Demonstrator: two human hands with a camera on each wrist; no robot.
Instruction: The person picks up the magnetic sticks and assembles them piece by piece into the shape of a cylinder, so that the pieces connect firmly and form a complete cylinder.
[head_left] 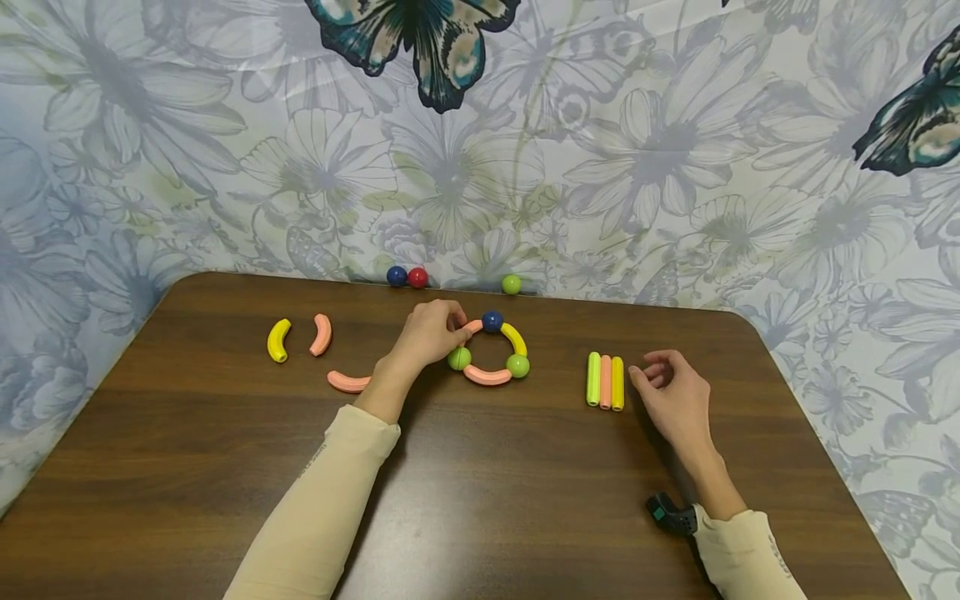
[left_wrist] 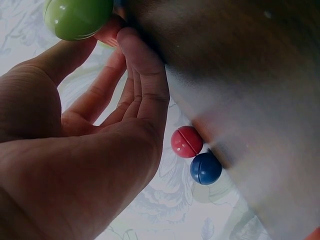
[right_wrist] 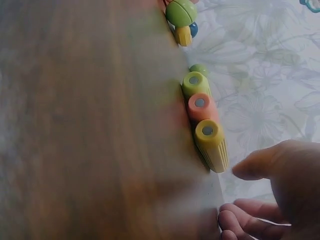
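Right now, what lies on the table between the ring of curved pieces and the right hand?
In the head view, three straight sticks, green, pink and yellow, lie side by side between the ring and the right hand; bare table surrounds them.

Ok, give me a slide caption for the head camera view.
Left hand pinches a ring of curved plastic sticks and balls on a brown wooden table; right hand rests beside three straight sticks.
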